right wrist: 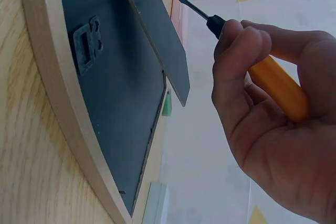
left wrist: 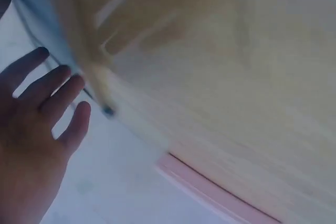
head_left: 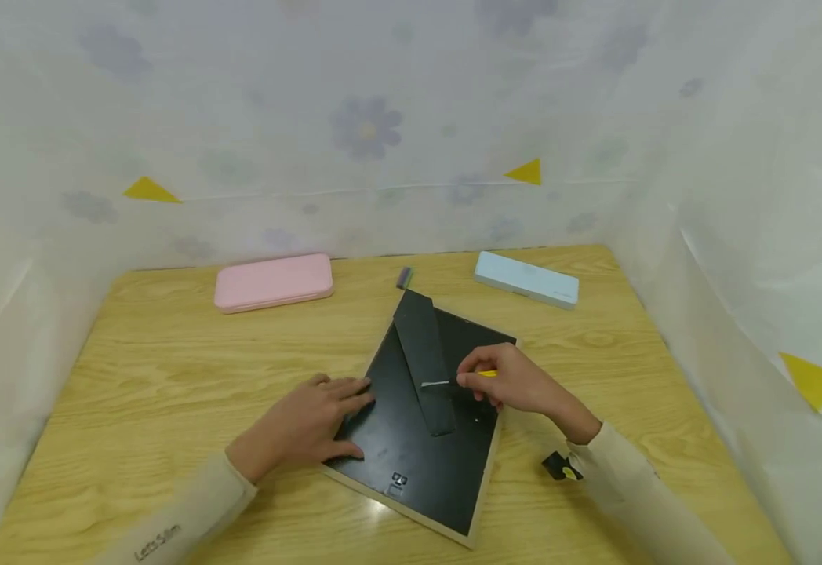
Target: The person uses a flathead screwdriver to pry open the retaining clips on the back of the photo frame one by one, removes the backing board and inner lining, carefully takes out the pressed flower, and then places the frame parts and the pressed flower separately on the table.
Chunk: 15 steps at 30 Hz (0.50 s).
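Observation:
A picture frame (head_left: 383, 439) lies on the table with its black back facing up and its pale wooden edge showing. A black stand leg (head_left: 421, 345) runs across that back. My left hand (head_left: 315, 420) rests on the frame's left edge, fingers spread and fairly straight. In my right hand (head_left: 513, 378) I grip a flathead screwdriver (right wrist: 278, 87) with an orange-yellow handle and black collar. Its metal shaft appears over the stand leg in the head view; the right wrist view shows the tip raised off the backing. A metal hanger (right wrist: 86, 48) is fixed to the backing.
A pink case (head_left: 273, 282) lies at the back left of the wooden table (head_left: 171, 369), a light blue case (head_left: 526, 278) at the back right. A small dark and green piece (head_left: 404, 278) sits behind the frame. Something black and yellow (head_left: 561, 467) lies by my right sleeve.

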Tool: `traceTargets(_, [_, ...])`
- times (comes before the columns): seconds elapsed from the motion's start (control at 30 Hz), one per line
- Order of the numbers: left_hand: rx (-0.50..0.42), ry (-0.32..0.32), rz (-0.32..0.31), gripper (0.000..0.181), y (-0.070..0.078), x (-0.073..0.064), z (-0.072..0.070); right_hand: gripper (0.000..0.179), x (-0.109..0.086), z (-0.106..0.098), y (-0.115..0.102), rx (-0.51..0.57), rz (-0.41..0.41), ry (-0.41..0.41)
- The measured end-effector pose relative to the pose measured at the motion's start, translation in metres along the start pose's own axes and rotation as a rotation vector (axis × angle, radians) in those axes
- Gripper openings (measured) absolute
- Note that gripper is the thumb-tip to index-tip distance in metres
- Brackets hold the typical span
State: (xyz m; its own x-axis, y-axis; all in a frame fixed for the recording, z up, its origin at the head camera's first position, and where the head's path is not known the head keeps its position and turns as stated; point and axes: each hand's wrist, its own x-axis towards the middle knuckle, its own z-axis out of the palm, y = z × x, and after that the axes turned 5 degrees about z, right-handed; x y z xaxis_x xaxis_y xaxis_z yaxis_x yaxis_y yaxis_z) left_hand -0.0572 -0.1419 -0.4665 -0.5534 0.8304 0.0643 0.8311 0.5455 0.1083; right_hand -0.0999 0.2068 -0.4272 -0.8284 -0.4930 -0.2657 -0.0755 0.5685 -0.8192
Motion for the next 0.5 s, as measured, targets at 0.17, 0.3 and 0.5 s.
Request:
traceTargets(0.17, [-0.131, -0.103, -0.043, 0.100, -0.026, 0.004, 0.004, 0.021, -0.002, 0.003, 0.004, 0.001, 0.001, -0.005])
traceTargets(0.3, [-0.153, -0.085, -0.066, 0.103, -0.022, 0.001, 0.008, 0.021, -0.004, -0.001, 0.005, -0.005, -0.012, 0.006])
traceTargets(0.5, [-0.145, -0.015, -0.108, 0.103, -0.003, -0.002, 0.021, 0.023, -0.006, -0.004, 0.009, 0.002, -0.008, 0.010])
